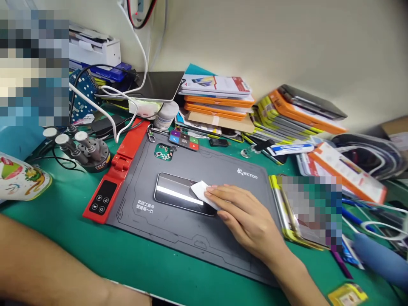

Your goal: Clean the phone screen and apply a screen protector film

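Note:
A smartphone point(172, 193) lies face up on a grey work mat point(191, 238), its dark glass showing a bright light streak. My right hand point(250, 216) presses a folded white wipe point(200, 190) onto the phone's right end, fingers together over it. Of my left side only the forearm shows at the lower left; my left hand is out of the picture. Small metal parts point(164, 152) sit in a green patch of the mat above the phone.
A red control bar point(111, 182) edges the mat's left side. Left of it stand a screwdriver holder point(95, 155) and a patterned cup point(22, 178). Orange and white boxes point(219, 102) are stacked behind. Yellow-edged packs point(283, 212) and cables lie to the right.

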